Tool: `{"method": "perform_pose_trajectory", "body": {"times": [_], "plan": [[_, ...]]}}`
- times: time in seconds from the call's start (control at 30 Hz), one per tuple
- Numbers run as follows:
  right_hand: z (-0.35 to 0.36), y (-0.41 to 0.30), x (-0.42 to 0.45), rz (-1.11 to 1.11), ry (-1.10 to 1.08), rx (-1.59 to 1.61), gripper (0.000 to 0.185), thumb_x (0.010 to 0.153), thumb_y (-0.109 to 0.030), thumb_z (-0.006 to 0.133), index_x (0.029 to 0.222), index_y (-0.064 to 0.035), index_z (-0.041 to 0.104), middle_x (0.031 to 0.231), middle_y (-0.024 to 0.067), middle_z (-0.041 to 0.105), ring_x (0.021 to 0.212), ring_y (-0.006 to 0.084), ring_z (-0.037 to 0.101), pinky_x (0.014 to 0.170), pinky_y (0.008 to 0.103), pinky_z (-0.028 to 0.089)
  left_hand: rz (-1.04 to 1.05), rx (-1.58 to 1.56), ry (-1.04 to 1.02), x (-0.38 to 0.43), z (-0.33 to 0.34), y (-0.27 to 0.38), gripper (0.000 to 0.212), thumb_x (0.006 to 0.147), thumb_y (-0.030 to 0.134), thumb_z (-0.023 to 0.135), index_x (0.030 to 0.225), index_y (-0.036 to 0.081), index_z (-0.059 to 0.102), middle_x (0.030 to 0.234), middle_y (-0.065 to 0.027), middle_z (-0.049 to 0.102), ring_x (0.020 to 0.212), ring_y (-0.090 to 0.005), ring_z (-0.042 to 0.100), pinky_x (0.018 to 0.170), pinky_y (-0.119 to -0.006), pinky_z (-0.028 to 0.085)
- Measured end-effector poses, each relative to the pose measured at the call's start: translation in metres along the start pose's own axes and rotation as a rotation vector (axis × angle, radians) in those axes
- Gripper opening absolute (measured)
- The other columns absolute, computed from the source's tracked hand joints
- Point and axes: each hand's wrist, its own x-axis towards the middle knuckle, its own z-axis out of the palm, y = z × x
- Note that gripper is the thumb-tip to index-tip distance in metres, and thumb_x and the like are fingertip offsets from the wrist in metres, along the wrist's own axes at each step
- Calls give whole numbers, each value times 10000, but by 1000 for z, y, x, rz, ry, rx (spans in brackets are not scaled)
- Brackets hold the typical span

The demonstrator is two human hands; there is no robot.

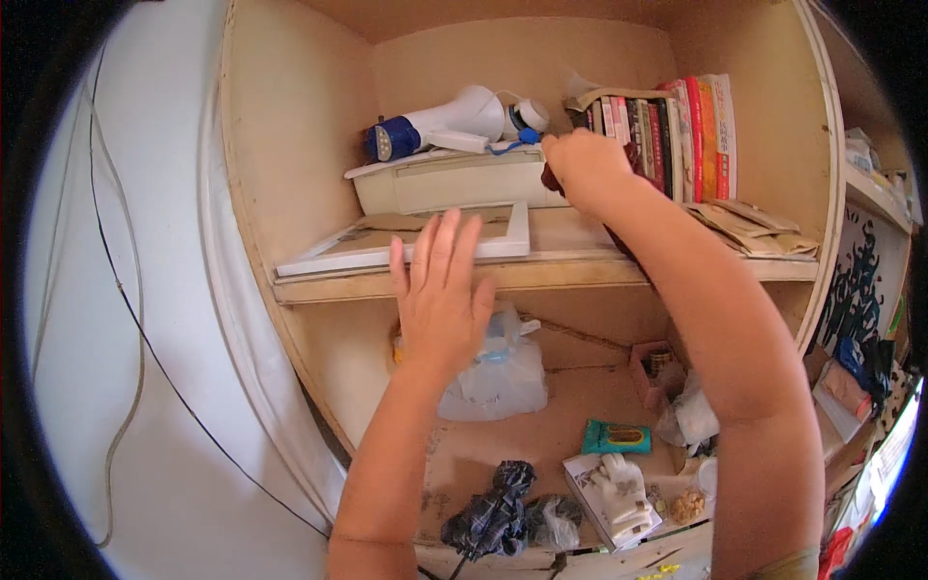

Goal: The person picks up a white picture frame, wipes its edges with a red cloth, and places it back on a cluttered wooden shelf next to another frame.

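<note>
My left hand (442, 304) is spread, its fingertips at the front edge of a white frame (507, 245) lying on the upper shelf; whether they touch it I cannot tell. My right hand (591, 170) grips a dark red cloth (552, 180), bunched and mostly hidden under the fingers, at the right end of a pale box-shaped appliance (449, 180). On top of that appliance rests a white and blue megaphone (453, 119) with a blue strap (528, 136) near my right knuckles. Just beyond the hand stands a row of books (699, 138).
Brown paper envelopes (761, 228) lie at the upper shelf's right. Below are a plastic bag (500, 384), a teal packet (616, 436), white gloves (623, 493) on a box, a folded plaid umbrella (496, 511) and a pink basket (645, 373). Cables (138, 312) hang along the left wall.
</note>
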Motion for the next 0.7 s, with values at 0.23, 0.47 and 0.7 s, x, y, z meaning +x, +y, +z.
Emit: {"method": "perform_pose_trajectory", "body": {"times": [0.23,0.47,0.7], "plan": [[56,-1,36,-34,-368,371,283,656,-96,589,928,-24,623,930,174,620,877,304,586,753,342,473,13,-71,11,0,1,1,545,784,217,530,1297,113,377,1340,-74,352,1225,-258,323,1051,-456,95],[30,14,15,-115,-447,838,327,608,-67,581,927,3,587,839,83,611,795,155,551,720,267,444,25,-17,68,0,8,-3,499,791,278,524,1252,109,434,1311,-81,387,1204,-266,344,1034,-474,139],[-32,11,-32,-245,-404,964,314,640,-42,526,947,16,557,841,68,596,791,141,543,738,272,442,28,-3,52,1,4,-1,524,785,290,548,1263,116,421,1318,-73,382,1217,-250,330,1048,-462,115]]}}
